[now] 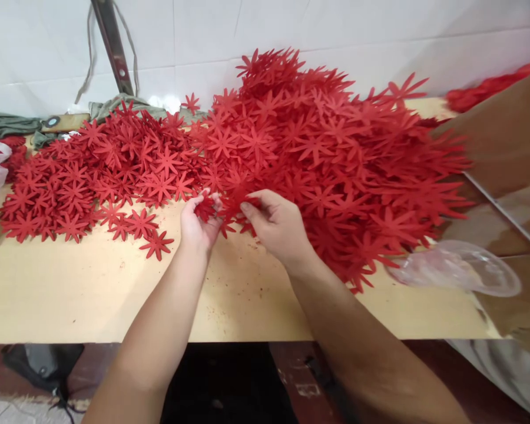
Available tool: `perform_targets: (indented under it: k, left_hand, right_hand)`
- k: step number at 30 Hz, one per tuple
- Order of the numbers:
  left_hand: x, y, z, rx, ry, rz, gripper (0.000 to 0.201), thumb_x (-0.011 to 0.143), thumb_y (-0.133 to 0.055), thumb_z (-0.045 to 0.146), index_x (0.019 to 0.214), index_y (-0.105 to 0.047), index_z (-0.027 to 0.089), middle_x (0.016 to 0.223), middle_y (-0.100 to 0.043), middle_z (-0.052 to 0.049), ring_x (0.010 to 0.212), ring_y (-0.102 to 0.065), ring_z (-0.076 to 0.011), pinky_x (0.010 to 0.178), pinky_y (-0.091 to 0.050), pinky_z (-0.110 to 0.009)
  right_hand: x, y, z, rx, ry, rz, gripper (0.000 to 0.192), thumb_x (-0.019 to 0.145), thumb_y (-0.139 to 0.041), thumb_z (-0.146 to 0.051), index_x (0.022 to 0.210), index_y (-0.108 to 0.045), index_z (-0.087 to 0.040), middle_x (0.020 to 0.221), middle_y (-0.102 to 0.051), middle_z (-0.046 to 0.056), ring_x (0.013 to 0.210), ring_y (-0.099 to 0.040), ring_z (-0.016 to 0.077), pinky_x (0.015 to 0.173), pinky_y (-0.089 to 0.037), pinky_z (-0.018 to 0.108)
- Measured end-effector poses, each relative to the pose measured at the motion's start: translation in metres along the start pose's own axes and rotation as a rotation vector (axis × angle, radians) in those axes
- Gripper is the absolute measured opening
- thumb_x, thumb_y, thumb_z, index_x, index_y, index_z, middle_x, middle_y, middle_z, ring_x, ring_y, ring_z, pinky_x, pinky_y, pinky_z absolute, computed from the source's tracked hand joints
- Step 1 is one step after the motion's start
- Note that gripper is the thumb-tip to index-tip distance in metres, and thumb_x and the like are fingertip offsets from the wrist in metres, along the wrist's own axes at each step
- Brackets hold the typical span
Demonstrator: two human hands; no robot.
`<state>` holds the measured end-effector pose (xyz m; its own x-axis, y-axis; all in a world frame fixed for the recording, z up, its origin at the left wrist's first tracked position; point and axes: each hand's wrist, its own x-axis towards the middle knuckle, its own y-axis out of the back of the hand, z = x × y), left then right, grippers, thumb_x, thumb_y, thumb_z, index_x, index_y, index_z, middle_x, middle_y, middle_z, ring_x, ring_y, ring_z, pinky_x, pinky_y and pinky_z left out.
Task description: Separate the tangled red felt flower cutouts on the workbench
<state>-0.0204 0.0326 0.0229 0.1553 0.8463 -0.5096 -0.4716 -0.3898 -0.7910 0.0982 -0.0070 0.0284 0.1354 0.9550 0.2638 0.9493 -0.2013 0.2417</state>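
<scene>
My left hand [198, 222] is curled palm up around a red flower-shaped cutout [205, 208] with narrow petals. Just to its right, my right hand [277, 224] pinches another red flower cutout [236, 203] between thumb and forefinger. The two cutouts come so close together that I cannot tell whether they touch. Behind both hands rises a tall heap of red flower cutouts [318, 141]. A lower pile of the same cutouts [75, 176] spreads to the left, and a single loose flower [156, 244] lies near my left wrist.
A clear plastic lid or container [481, 268] lies at the right beside a brown cardboard box [503, 135]. Green cloth [9, 125] and a metal post [112, 47] stand along the tiled wall. The pale wooden tabletop [92, 294] ends at a near edge before my body.
</scene>
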Motion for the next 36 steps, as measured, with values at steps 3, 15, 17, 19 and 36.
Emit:
perform_targets:
  k: [3,15,17,19,36]
  left_hand:
    - [0.001,0.002,0.0,0.126,-0.026,-0.06,0.046,0.063,-0.041,-0.002,0.098,-0.064,0.015,0.067,-0.066,0.0,0.059,-0.058,-0.0073,0.061,-0.045,-0.019]
    - [-0.014,0.0,-0.01,0.635,-0.105,-0.329,0.025,0.063,-0.074,0.023,0.087,-0.068,0.02,0.068,-0.061,0.004,0.055,-0.05,-0.005,0.053,-0.038,-0.02]
    - [-0.014,0.001,-0.015,0.708,-0.125,-0.315,0.024,0.06,-0.078,0.027,0.077,-0.065,0.017,0.063,-0.059,0.004,0.052,-0.048,-0.0044,0.049,-0.033,-0.02]
    - [-0.012,0.002,-0.018,0.744,-0.129,-0.303,0.026,0.061,-0.079,0.032,0.074,-0.062,0.016,0.058,-0.056,0.004,0.049,-0.046,-0.0042,0.046,-0.029,-0.02]
    - [-0.009,0.003,-0.018,0.684,-0.38,-0.275,0.015,0.062,-0.076,0.012,0.071,-0.065,0.018,0.069,-0.067,0.004,0.066,-0.06,-0.0079,0.069,-0.047,-0.021]
  right_hand:
    - [0.007,0.002,0.007,0.198,-0.16,0.045,0.009,0.075,-0.062,-0.028,0.077,-0.054,-0.023,0.07,-0.063,0.0,0.06,-0.06,0.015,0.065,-0.053,0.035]
    - [0.016,0.006,0.012,0.267,-0.191,0.124,0.033,0.063,-0.071,-0.045,0.066,-0.047,-0.023,0.053,-0.043,-0.006,0.046,-0.036,0.0067,0.043,-0.028,0.023]
    - [0.015,0.005,0.013,0.258,-0.189,0.118,0.034,0.064,-0.07,-0.047,0.066,-0.046,-0.023,0.051,-0.04,-0.007,0.045,-0.035,0.0063,0.043,-0.028,0.023]
    - [0.015,0.004,0.014,0.259,-0.166,0.119,0.034,0.065,-0.07,-0.046,0.066,-0.045,-0.023,0.052,-0.04,-0.007,0.045,-0.036,0.0063,0.043,-0.031,0.023]
    - [0.01,0.011,0.011,0.413,-0.224,-0.1,0.044,0.055,-0.079,-0.052,0.078,-0.06,-0.02,0.072,-0.062,-0.001,0.06,-0.055,0.0095,0.05,-0.047,0.023]
